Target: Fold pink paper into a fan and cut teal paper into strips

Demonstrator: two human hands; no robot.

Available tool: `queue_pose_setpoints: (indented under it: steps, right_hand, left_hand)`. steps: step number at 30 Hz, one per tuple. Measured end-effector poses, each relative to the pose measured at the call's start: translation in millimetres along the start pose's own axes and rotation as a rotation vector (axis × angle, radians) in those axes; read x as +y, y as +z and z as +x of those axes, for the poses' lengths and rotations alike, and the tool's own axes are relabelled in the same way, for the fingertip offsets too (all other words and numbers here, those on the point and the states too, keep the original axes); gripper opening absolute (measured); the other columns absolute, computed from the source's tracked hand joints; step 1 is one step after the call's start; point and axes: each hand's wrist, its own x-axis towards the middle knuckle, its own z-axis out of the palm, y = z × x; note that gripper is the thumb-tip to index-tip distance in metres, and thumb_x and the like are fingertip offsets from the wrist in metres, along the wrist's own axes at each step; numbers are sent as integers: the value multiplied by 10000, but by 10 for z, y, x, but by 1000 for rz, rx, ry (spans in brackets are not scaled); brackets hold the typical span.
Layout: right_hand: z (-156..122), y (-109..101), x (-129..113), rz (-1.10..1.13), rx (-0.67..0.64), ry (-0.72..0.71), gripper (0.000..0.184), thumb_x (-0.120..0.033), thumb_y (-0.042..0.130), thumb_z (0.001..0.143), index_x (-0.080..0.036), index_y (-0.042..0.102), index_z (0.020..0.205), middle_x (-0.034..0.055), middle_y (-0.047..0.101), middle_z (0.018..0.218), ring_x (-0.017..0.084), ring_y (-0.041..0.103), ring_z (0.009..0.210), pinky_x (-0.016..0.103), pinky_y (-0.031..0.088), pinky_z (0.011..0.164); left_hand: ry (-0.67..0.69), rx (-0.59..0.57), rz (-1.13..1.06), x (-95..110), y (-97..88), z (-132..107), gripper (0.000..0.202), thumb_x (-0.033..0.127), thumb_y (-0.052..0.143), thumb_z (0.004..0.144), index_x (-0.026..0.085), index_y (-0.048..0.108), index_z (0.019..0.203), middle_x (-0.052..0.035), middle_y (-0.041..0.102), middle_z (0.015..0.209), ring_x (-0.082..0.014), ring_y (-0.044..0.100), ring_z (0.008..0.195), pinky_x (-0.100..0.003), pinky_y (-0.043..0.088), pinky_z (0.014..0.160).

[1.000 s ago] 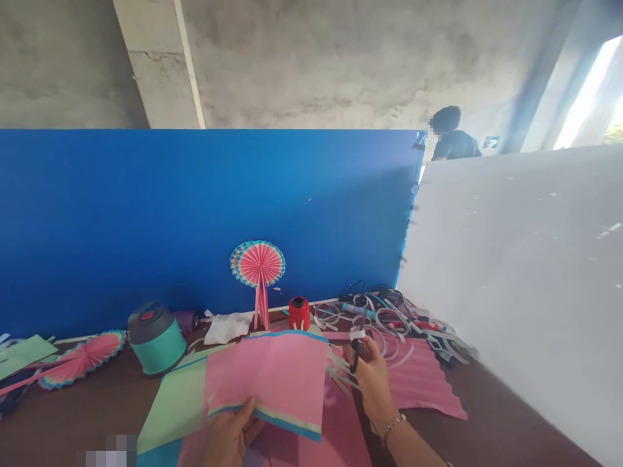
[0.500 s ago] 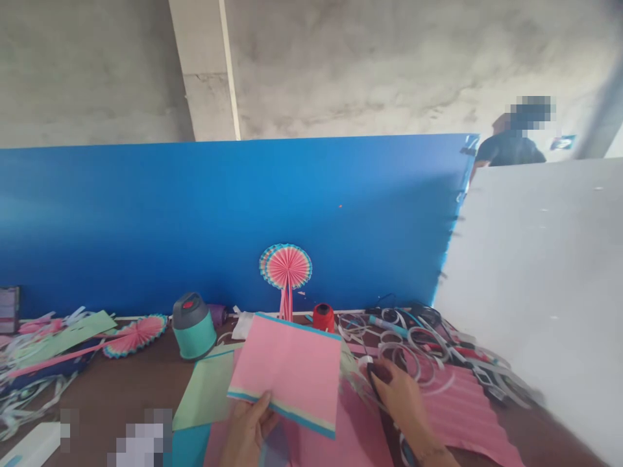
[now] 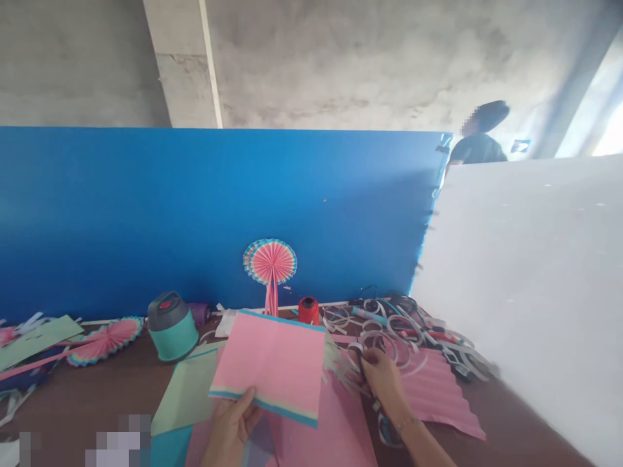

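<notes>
My left hand (image 3: 228,428) pinches the lower edge of a stack of paper sheets (image 3: 272,363), pink on top with blue and pale layers showing at the edge, held up above the table. My right hand (image 3: 384,379) is closed on dark-handled scissors (image 3: 361,366) just right of the stack, beside a fringe of cut strips. A pleated pink sheet (image 3: 433,389) lies under and right of that hand.
A paper fan rosette (image 3: 270,263) stands against the blue board (image 3: 195,207). A teal flask (image 3: 170,327), red thread spool (image 3: 308,310), green sheet (image 3: 187,389), another fan (image 3: 104,340) and curled paper strips (image 3: 399,324) lie about. A white board (image 3: 535,285) rises right; a person (image 3: 477,139) stands behind.
The view has swung slightly. My right hand with the scissors has moved back towards the stack's right edge; my left hand keeps holding the stack.
</notes>
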Motion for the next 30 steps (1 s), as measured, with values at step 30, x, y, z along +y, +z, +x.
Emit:
queue_pose_setpoints:
  steps: [30]
  right_hand:
    - [-132,-26,-87,740,-345,17,356,-462,683,672,-197,536,859,2,620,695,130,570,610,218,434,545]
  left_hand:
    - [27,-313,232,244,-96,48,518,445,722,633,203,578,1068,-87,691,996,-277,641,937,-358,507,776]
